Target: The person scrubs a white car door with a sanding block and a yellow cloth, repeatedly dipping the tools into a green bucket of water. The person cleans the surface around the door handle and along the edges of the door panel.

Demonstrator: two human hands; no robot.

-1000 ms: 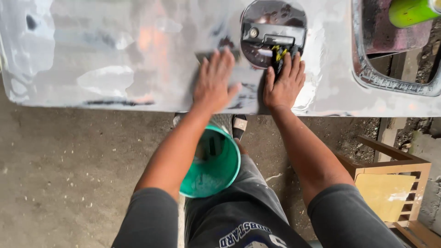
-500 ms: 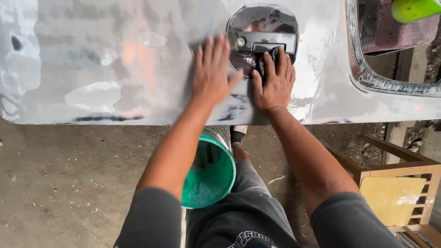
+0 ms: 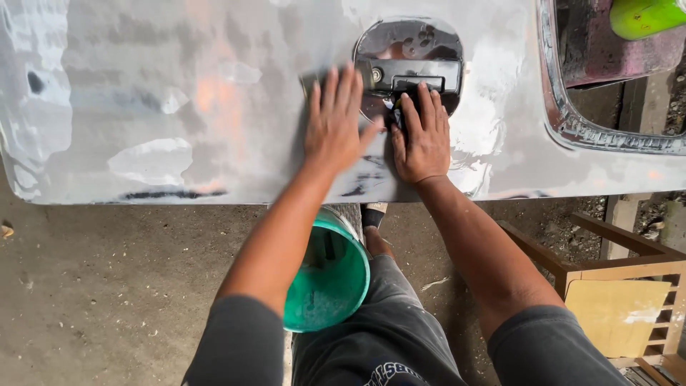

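A grey, wet, sanded car door panel (image 3: 179,107) lies flat in front of me. My left hand (image 3: 334,125) presses flat on it with fingers spread, just left of the round handle recess (image 3: 429,36). A dark patch shows at its little-finger edge; I cannot tell whether it is a sheet or a smear. My right hand (image 3: 423,139) lies beside it, fingers pressing a small dark sanding piece (image 3: 395,114) against the panel right below the black door handle (image 3: 411,71).
A green bucket (image 3: 336,286) stands on the concrete floor between my legs, under the panel's near edge. A wooden chair frame (image 3: 629,300) is at the right. The window opening's trim (image 3: 572,125) and a bright green object (image 3: 647,16) are at the top right.
Both hands slid a little over the panel and back around the handle recess. The right hand's fingers now reach up to the black handle.
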